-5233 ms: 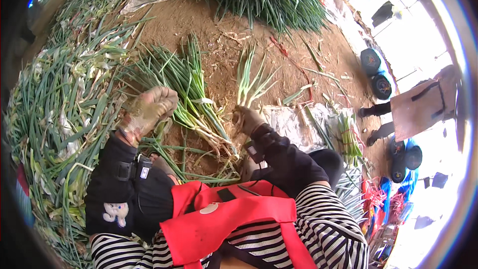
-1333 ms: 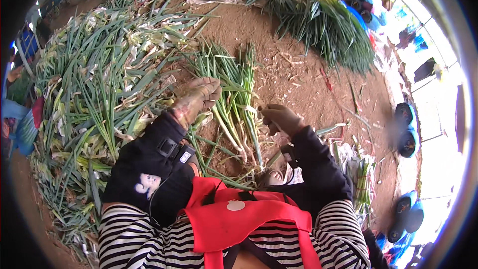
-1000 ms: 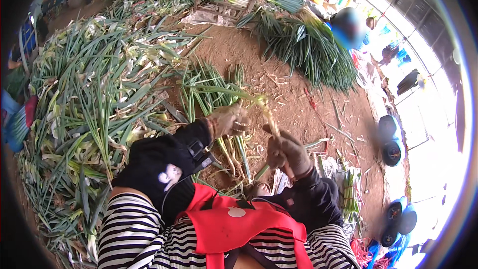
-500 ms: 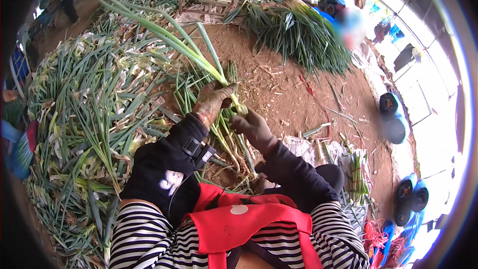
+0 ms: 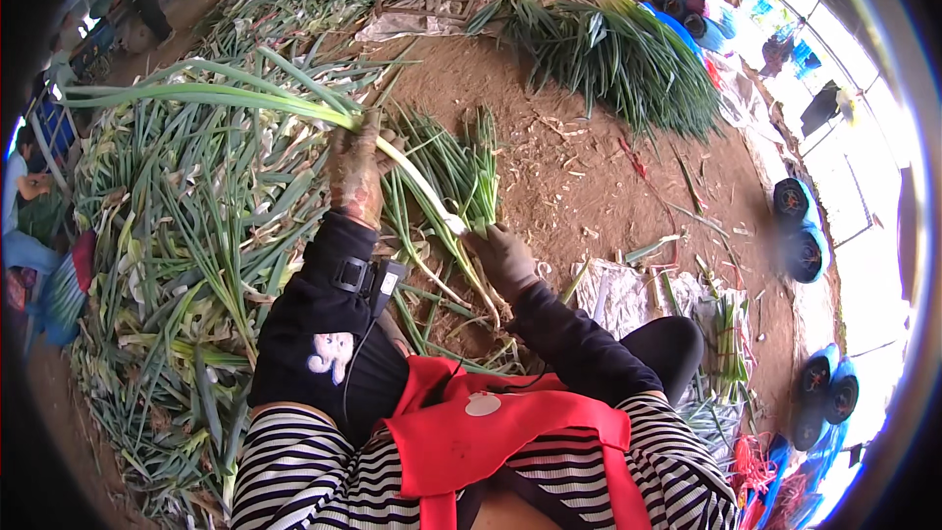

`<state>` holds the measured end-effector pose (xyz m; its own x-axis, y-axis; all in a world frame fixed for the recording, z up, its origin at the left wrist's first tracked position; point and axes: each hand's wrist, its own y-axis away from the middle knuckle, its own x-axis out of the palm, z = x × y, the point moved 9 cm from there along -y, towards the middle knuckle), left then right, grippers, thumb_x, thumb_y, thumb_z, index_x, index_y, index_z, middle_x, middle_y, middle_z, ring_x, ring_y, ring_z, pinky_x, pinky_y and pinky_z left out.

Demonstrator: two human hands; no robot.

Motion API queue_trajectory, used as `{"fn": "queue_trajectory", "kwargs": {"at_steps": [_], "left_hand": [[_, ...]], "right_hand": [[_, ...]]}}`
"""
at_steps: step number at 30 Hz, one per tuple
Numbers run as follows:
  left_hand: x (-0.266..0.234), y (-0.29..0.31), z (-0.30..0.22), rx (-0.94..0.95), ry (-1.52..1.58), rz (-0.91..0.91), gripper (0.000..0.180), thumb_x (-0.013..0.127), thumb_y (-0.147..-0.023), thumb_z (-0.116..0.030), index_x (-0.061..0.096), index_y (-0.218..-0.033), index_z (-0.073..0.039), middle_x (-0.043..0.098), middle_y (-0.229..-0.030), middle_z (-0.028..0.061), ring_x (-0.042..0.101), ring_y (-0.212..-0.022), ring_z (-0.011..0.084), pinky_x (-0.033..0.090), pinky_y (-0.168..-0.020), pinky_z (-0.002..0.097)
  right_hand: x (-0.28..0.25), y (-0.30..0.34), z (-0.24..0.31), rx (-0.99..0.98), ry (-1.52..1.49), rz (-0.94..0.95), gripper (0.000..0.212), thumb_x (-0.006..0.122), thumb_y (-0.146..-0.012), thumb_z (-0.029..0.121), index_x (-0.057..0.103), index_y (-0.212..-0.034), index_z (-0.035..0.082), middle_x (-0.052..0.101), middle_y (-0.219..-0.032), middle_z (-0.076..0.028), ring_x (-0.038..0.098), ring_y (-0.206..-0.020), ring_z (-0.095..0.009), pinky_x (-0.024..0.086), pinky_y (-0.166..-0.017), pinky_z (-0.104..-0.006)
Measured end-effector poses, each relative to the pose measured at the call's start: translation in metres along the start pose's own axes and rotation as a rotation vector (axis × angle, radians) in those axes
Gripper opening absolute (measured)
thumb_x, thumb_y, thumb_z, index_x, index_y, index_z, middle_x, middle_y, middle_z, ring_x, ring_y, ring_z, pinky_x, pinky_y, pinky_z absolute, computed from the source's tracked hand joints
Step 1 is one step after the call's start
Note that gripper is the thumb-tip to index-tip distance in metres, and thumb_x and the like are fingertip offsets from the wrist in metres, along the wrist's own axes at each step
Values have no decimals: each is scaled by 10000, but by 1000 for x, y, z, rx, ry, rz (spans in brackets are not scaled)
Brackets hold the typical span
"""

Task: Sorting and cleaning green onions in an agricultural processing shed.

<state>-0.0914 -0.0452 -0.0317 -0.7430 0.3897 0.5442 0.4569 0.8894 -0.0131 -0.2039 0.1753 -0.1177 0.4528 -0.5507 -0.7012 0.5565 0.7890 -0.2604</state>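
A: Background: brown earth floor (image 5: 599,201), littered with pale scraps (image 5: 561,128). Landmark for all places: the loose bunch (image 5: 481,177) of green onions on that floor.

B: And the hold?

A: Apart, but sharing one stalk. Left hand (image 5: 358,162), left of the loose bunch, closed around the held onion (image 5: 420,183); right hand (image 5: 502,260), at the bunch's right edge, fingers curled at the white end. Pinched tight or merely touching there: cannot tell.

B: Long axis?

A: Aslant over the loose bunch: leaves out to its left, white end down toward its right edge. Nearer to the leaves, left; nearer to the white end, right.

B: Farther out?

A: Left of the bunch, a leaf heap (image 5: 196,245); beyond, to its right, a dark green stack (image 5: 613,69); at its lower right, a small bundle (image 5: 728,345).
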Motion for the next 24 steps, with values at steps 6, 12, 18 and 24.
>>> {"fn": "queue_trajectory", "kwargs": {"at_steps": [6, 12, 18, 24], "left_hand": [[-28, -15, -30, 83, 107, -90, 246, 611, -896, -296, 534, -974, -75, 535, -780, 18, 560, -696, 163, 540, -682, 368], [-51, -22, -44, 181, 131, -167, 249, 551, -930, -329, 521, -923, -82, 477, -703, -24, 467, -590, 97, 468, -593, 294], [-27, -34, -74, 232, 251, 71, 379, 477, -947, -409, 565, -974, -41, 380, -657, -35, 329, -520, 78, 310, -463, 242], [-9, -19, -82, 35, 584, 606, 433, 446, -951, -408, 595, -1028, -9, 344, -600, -16, 294, -456, 76, 303, -401, 229]], "right_hand": [[38, 38, -18, -60, 199, 111, 283, 546, -887, 369, 533, -862, 87, 573, -686, -166, 569, -617, -394, 435, -542, -481], [88, 72, -28, -130, 365, 329, 258, 528, -882, 350, 527, -842, 95, 598, -720, -135, 594, -601, -355, 463, -513, -463], [191, 178, -148, -320, 489, 1022, 364, 518, -870, 399, 568, -1033, 77, 618, -960, -194, 579, -940, -338, 442, -807, -449], [133, 92, -131, 45, 306, 774, 212, 540, -860, 253, 620, -973, 92, 628, -963, -116, 627, -829, -296, 512, -697, -389]]}}
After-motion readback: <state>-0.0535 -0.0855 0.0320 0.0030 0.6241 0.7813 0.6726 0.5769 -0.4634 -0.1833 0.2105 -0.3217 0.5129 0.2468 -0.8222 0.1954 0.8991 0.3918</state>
